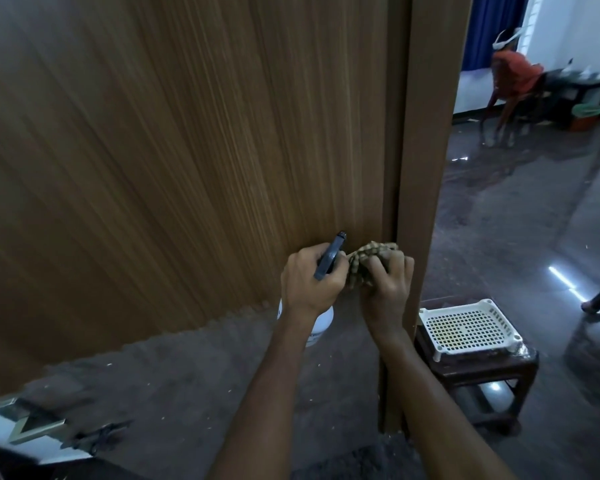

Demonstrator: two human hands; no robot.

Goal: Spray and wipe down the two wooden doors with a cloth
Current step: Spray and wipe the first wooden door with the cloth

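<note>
At the far lower left a pale panel edge (0, 429) with a metal fitting juts into view, blurred. Above it the wooden door (174, 161) fills the left and middle, its bottom edge running up and to the right over the dark floor (194, 386), with a strip of bare floor between door and viewer. The left hand (310, 277) is wrapped round the dark trigger head of a spray bottle (321, 323); the bottle's white body hangs below the wrist, and what it holds cannot be seen. Just beside it the right hand (387, 284) clutches a bunched, knobbly tan cloth (369, 259), pressed to the door low down near its right edge. Next comes the door frame (426, 168), a brown upright. Beyond it a dark low stool (482, 379) stands close against the frame, carrying a white perforated basket (471, 329) with nothing visible inside. Further right the glossy floor opens wide toward a distant table (579, 88).
</note>
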